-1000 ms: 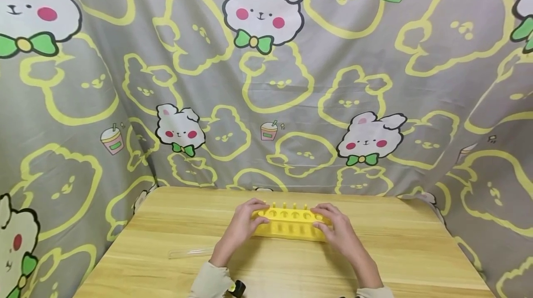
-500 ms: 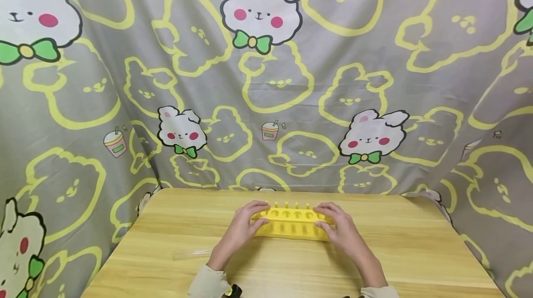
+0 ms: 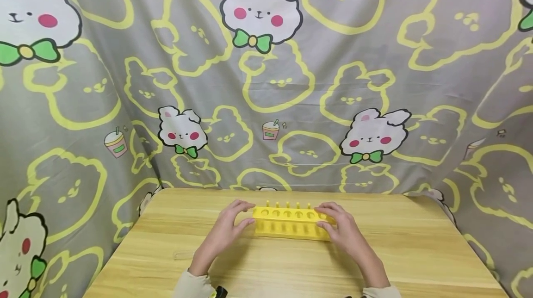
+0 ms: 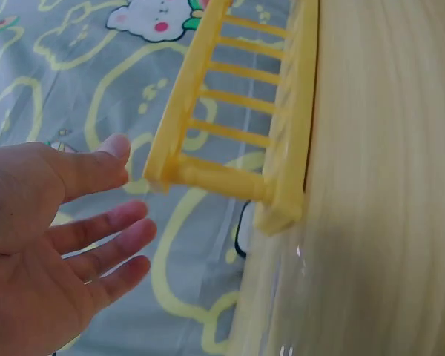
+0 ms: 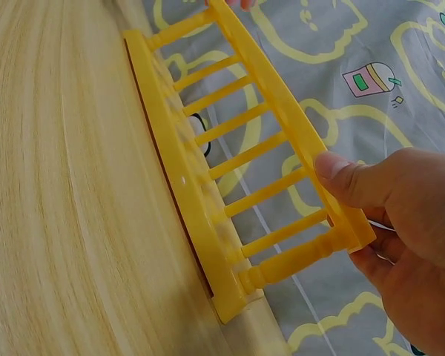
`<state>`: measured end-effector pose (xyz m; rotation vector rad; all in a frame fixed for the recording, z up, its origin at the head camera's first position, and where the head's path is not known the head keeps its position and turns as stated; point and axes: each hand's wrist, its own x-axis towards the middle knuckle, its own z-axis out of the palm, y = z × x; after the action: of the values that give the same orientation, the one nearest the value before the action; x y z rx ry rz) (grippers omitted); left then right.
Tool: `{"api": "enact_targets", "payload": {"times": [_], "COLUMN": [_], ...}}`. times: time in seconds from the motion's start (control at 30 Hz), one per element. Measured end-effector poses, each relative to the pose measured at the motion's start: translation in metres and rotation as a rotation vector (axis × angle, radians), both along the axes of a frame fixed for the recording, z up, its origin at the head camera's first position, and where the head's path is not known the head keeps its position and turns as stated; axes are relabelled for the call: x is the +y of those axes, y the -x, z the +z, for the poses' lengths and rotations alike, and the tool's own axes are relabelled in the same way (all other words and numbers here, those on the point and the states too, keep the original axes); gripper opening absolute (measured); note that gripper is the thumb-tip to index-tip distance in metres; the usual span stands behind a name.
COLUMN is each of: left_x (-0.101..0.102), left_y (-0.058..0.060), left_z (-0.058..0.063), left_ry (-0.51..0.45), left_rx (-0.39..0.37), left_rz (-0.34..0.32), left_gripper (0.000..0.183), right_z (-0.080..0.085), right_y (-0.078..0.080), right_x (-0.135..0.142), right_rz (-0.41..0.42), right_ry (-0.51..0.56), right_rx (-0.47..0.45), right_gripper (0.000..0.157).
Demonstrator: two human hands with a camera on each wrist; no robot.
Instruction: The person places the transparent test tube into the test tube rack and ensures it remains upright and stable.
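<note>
A yellow plastic test tube rack [image 3: 291,229] stands upright on the table, with a row of round holes along its top and thin pegs along its far side. My right hand [image 3: 344,227] grips the rack's right end; in the right wrist view the thumb [image 5: 341,178] lies on the top bar, with fingers beneath it. At the other end, my left hand [image 3: 225,229] has its fingers spread. The left wrist view shows a gap between this hand's fingertips [image 4: 119,146] and the rack [image 4: 226,178].
A clear test tube [image 3: 184,255] lies on the wooden table [image 3: 399,251] to the left, partly behind the left wrist. A grey curtain [image 3: 291,103] with rabbit prints hangs behind the table and along both sides.
My left hand has let go of the rack's left end and moved left, away from it. The right hand keeps its grip, and the rack stays nearly in place.
</note>
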<state>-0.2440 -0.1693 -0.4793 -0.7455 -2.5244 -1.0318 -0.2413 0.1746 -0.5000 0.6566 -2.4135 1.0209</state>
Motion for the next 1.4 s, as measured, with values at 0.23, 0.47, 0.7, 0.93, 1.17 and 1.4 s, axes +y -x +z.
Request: {"api": "enact_targets", "payload": {"times": [0.23, 0.47, 0.7, 0.93, 1.17, 1.4], "left_x": [-0.024, -0.045, -0.057, -0.064, -0.068, -0.066], "left_y": [-0.01, -0.014, -0.018, -0.023, -0.023, -0.024], "left_z": [-0.002, 0.007, 0.01, 0.009, 0.002, -0.002], "left_ry": [0.063, 0.138, 0.203, 0.243, 0.344, 0.367], "left_rx": [-0.099, -0.212, -0.276, -0.397, -0.355, -0.345], "left_rz": [-0.041, -0.081, -0.13, -0.134, -0.088, -0.073], "left_gripper": [0.018, 0.012, 0.015, 0.019, 0.029, 0.034], "right_z": [0.001, 0.002, 0.002, 0.001, 0.0, 0.0], "right_y": [0.0, -0.001, -0.001, -0.002, -0.001, 0.0], "right_x": [-0.001, -0.002, -0.003, -0.003, -0.002, -0.002], "right_rz": [0.001, 0.002, -0.003, -0.002, 0.003, 0.003], "right_ry": [-0.003, 0.001, -0.005, -0.005, 0.004, 0.001], "right_rx": [-0.015, -0.021, -0.019, 0.001, -0.025, -0.017], "right_gripper": [0.037, 0.037, 0.038, 0.039, 0.039, 0.039]}}
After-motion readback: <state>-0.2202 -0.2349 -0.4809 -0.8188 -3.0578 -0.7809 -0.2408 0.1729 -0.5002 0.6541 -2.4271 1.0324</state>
